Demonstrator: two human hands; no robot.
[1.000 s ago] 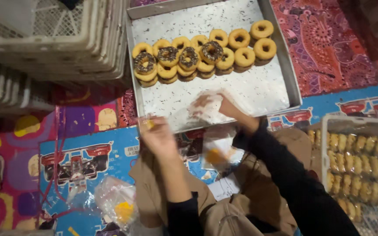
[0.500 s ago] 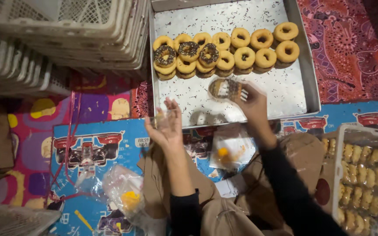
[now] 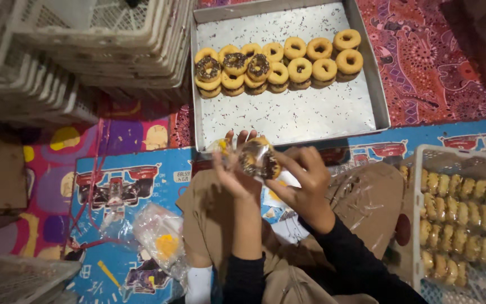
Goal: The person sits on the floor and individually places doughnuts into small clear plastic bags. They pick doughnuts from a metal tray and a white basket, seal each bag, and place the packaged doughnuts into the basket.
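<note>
A bright cartoon-printed blue floor mat (image 3: pixel 142 186) fills the lower left of the frame. A red patterned carpet (image 3: pixel 428 67) covers the upper right. Stacked white plastic crates (image 3: pixel 80 45) fill the upper left.

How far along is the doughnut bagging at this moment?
Done: the white crate at right holds rows of bagged doughnuts. In hand: the left hand and right hand hold a chocolate-sprinkled doughnut with a clear plastic bag. Left: about a dozen and a half ring doughnuts remain on the metal tray.

I hold a chocolate-sprinkled doughnut (image 3: pixel 259 159) between my left hand (image 3: pixel 233 171) and right hand (image 3: pixel 305 180), in a thin clear wrapper, just near of the metal tray's near edge, above my lap.
</note>
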